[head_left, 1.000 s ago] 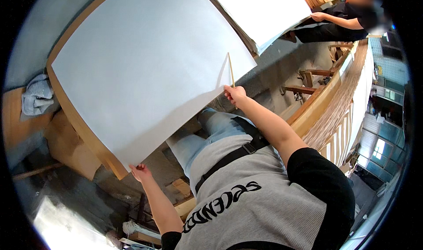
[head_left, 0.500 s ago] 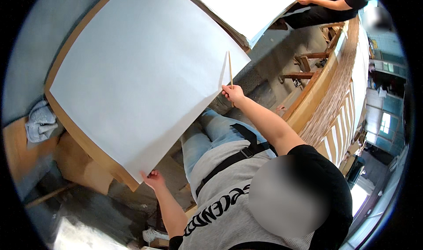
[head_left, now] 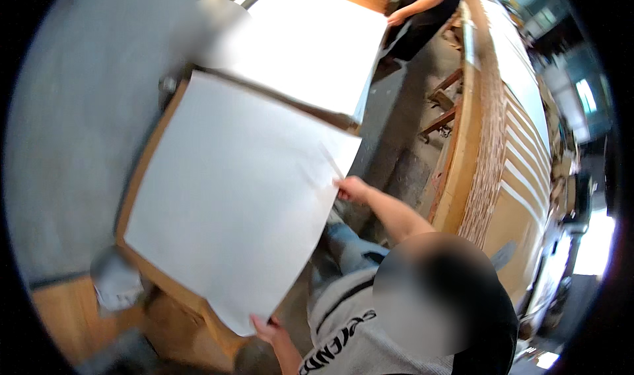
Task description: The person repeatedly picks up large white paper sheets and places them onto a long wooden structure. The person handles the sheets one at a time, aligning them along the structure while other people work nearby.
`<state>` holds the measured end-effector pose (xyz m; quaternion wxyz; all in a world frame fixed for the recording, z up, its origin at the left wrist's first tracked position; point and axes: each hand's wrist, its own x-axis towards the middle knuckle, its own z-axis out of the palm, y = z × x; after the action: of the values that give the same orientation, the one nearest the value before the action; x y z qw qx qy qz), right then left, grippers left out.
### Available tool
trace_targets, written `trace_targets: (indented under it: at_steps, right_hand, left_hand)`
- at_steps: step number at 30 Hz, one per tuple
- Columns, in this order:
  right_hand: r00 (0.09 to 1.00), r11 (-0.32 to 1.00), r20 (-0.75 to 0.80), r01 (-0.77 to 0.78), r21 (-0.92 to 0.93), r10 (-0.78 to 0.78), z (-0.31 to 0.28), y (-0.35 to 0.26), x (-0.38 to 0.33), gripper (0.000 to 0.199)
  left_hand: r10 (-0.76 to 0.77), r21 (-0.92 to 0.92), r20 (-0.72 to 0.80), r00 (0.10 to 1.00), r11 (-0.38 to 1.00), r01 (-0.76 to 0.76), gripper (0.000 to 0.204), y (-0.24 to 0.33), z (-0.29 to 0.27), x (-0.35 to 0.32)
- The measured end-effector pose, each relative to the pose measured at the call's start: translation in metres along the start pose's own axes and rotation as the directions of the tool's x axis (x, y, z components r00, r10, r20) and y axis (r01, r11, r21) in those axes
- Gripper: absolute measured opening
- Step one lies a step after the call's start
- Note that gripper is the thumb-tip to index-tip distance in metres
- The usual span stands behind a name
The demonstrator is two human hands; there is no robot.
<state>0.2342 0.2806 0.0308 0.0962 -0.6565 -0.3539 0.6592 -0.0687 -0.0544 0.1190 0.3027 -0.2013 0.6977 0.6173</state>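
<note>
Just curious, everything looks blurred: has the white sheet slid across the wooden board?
No: the white sheet still covers the wooden board, rim showing left; only the camera swung.

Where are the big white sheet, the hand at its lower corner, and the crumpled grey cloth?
big white sheet (head_left: 231, 203), head view, middle of its flat face.
left hand (head_left: 266, 327), head view, knuckles at the sheet's lower corner.
crumpled grey cloth (head_left: 117, 284), head view, centre of the bundle.
</note>
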Motion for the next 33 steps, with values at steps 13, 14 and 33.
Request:
trace_targets:
  at_steps: [13, 14, 33]
  right_hand:
    - [0.882, 0.868, -0.165, 0.466, 0.171, -0.441, -0.203, -0.164, -0.223, 0.028]
    - [0.845, 0.825, -0.236, 0.526, 0.209, -0.479, -0.234, -0.178, -0.252, 0.027]
    - [-0.121, 0.299, -0.709, 0.848, -0.437, -0.695, -0.618, -0.3, -0.621, 0.03]
  left_hand:
    - [0.466, -0.422, 0.882, 0.073, 0.849, -0.317, 0.028, 0.25, 0.301, -0.244]
    - [0.446, -0.426, 0.895, 0.001, 0.856, -0.293, 0.028, 0.254, 0.318, -0.268]
    - [0.366, -0.443, 0.581, -0.727, 0.891, 0.095, 0.033, 0.209, 0.713, -0.609]
